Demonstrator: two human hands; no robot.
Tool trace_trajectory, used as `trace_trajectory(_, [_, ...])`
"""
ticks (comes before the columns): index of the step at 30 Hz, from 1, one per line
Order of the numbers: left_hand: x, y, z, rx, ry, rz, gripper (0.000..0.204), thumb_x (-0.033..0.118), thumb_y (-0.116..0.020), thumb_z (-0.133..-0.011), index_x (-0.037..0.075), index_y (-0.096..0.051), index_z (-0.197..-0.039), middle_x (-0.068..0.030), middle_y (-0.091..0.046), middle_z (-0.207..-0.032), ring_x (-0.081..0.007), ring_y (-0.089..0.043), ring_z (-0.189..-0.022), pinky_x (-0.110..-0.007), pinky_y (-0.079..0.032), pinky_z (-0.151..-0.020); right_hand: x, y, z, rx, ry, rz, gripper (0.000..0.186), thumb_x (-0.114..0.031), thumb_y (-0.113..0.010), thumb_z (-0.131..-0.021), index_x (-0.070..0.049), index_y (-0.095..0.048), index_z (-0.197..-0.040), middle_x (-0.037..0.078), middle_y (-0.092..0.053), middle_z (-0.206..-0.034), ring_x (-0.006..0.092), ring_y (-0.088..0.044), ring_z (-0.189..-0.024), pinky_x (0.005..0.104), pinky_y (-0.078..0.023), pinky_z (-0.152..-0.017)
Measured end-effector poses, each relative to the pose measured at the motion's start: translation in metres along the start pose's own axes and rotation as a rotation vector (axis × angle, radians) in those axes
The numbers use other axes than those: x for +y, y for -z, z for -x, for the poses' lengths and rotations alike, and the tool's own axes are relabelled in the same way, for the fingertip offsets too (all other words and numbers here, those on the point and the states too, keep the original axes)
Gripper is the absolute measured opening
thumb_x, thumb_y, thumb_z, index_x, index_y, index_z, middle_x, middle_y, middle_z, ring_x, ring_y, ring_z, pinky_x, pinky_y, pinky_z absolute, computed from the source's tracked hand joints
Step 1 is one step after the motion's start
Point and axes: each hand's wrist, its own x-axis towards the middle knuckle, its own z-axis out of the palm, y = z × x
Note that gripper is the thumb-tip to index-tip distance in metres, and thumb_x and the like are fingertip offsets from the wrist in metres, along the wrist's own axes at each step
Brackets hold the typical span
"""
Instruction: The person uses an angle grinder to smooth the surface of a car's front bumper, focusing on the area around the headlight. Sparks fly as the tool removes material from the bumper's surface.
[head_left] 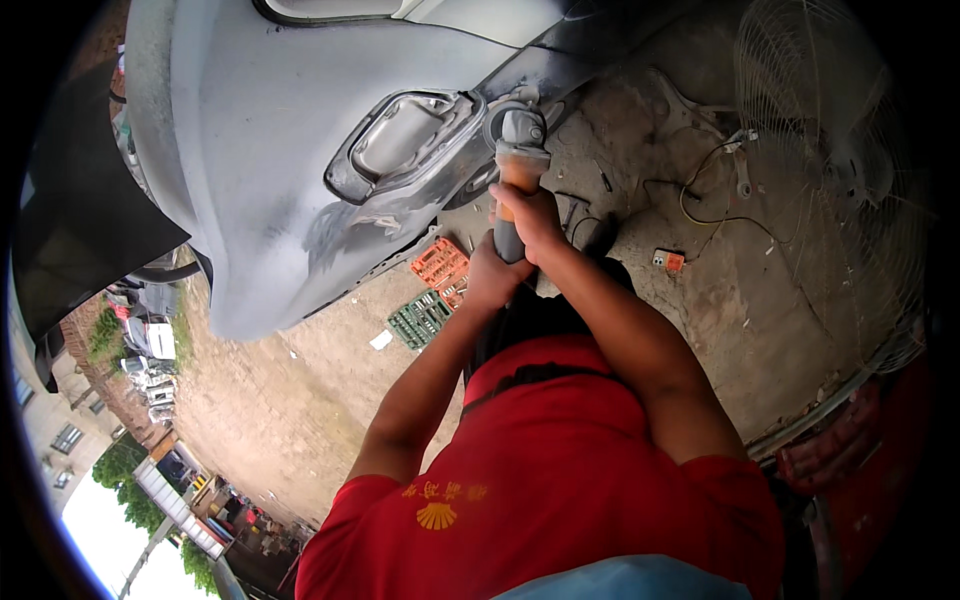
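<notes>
Both hands are closed around an angle grinder with an orange and grey body. My right hand wraps the body behind the metal head. My left hand grips the grey rear end. The grinder's round disc is at the lower edge of a grey car body panel; I cannot tell whether it touches. Beside the disc, the panel has a framed recess. Below that recess, scuffed, darker patches mark the surface.
On the ground lie an orange tool case and a green socket tray. A large wire-cage fan stands at the right. A yellow cable and a small orange-and-white box lie on the floor nearby.
</notes>
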Motion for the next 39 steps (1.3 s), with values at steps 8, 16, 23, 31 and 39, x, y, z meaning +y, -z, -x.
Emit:
trace_trajectory(8, [0.004, -0.002, 0.0, -0.053, 0.025, -0.013, 0.073, 0.037, -0.093, -0.079, -0.007, -0.064, -0.129, -0.0244, -0.079, -0.11, -0.0351, -0.079, -0.101, -0.046, -0.06, -0.09, 0.001, 0.007, -0.001, 0.041, -0.048, 0.07, 0.03, -0.028, -0.09, -0.094, -0.005, -0.074, -0.104, 0.005, -0.074, -0.088, 0.0163, -0.073, -0.075, 0.0344, -0.062, -0.074])
trace_trajectory(16, [0.01, -0.004, -0.003, -0.04, 0.016, -0.045, 0.062, 0.035, -0.092, -0.082, -0.005, -0.067, -0.122, -0.0129, -0.078, -0.102, -0.0194, -0.075, -0.089, -0.039, -0.06, -0.08, -0.006, 0.008, -0.005, 0.022, -0.045, 0.019, 0.032, -0.028, -0.091, -0.093, -0.004, -0.074, -0.105, 0.005, -0.074, -0.089, 0.0178, -0.073, -0.076, 0.0355, -0.062, -0.074])
trace_trajectory(23, [0.016, 0.001, -0.006, -0.1, 0.031, 0.063, 0.067, 0.035, -0.092, -0.083, -0.004, -0.065, -0.129, -0.0174, -0.078, -0.11, -0.0264, -0.076, -0.097, -0.043, -0.06, -0.087, -0.006, 0.007, -0.007, 0.033, 0.005, 0.0, 0.032, -0.028, -0.091, -0.092, -0.004, -0.074, -0.105, 0.006, -0.074, -0.088, 0.0186, -0.073, -0.074, 0.0351, -0.061, -0.072])
trace_trajectory(31, [-0.03, 0.012, -0.003, -0.317, 0.27, 0.769, 0.062, 0.063, -0.054, -0.113, 0.006, -0.069, -0.131, -0.0082, -0.075, -0.108, -0.0202, -0.073, -0.092, -0.033, -0.058, -0.08, 0.003, 0.008, -0.001, 0.067, -0.095, -0.053, 0.03, -0.031, -0.089, -0.093, -0.004, -0.075, -0.1, 0.006, -0.075, -0.086, 0.019, -0.072, -0.075, 0.0359, -0.057, -0.073])
trace_trajectory(39, [0.007, -0.003, -0.025, 0.019, 0.203, 0.197, 0.086, 0.071, -0.042, -0.116, -0.008, -0.074, -0.104, -0.0117, -0.071, -0.089, -0.0203, -0.063, -0.086, -0.039, -0.052, -0.079, 0.0, 0.008, -0.015, 0.077, 0.025, -0.067, 0.031, -0.031, -0.089, -0.092, -0.003, -0.077, -0.099, 0.005, -0.077, -0.089, 0.0173, -0.073, -0.078, 0.0361, -0.058, -0.075])
